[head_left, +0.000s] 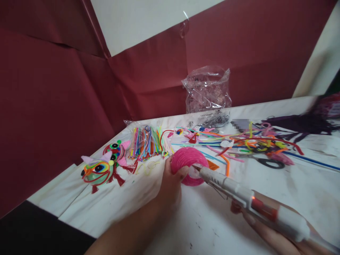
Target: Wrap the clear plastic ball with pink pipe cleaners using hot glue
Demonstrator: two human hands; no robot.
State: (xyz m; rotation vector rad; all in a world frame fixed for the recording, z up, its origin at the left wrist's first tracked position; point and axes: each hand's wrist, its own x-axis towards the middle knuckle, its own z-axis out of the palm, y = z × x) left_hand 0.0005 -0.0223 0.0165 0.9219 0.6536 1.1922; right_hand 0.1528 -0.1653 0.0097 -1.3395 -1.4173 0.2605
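One round, ridged pink piece (pixel 190 159)

A round pink ringed piece (pixel 190 156), pale-centred, is held well inside the table's (pixel 305 177) back edge; a white glue gun (pixel 225 185) is tilted nozzle-down over it.

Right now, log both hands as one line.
left hand: holds pink coiled piece; right hand: holds glue gun; nozzle: at piece's pale patch

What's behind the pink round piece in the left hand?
Beyond the right edge of the pink round piece, an orange piece and thin blue strips show on the table. Whatever lies directly behind it is covered and can't be seen.
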